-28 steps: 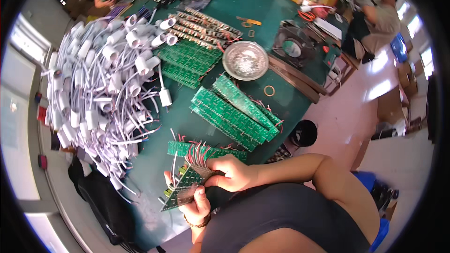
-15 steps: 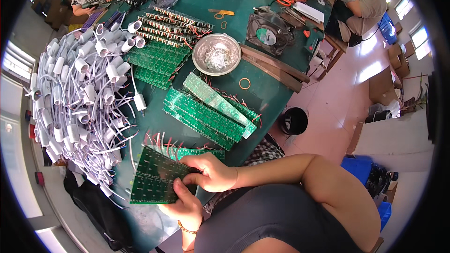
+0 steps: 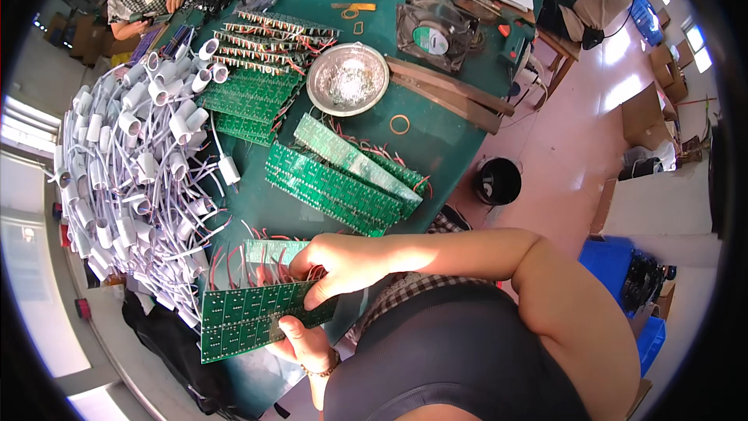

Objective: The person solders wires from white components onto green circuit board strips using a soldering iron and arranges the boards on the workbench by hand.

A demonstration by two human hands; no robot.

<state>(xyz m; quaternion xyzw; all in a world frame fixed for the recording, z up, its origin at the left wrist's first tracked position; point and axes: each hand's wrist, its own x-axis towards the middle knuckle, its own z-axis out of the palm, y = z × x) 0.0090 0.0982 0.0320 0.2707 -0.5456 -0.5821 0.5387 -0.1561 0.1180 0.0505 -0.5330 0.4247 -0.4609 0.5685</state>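
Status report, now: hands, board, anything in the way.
Left hand and right hand gripping green circuit board. Right hand covering part. Another green board just beyond.

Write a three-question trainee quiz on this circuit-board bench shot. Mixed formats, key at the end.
1. True or false: the left hand and the right hand both touch the same green circuit board.

2. Multiple choice: what colour is the bucket?
A) blue
B) black
C) white

3. Fill in: the white corded sockets are heaped on the picture's ____ side.

Key: 1 true; 2 B; 3 left.
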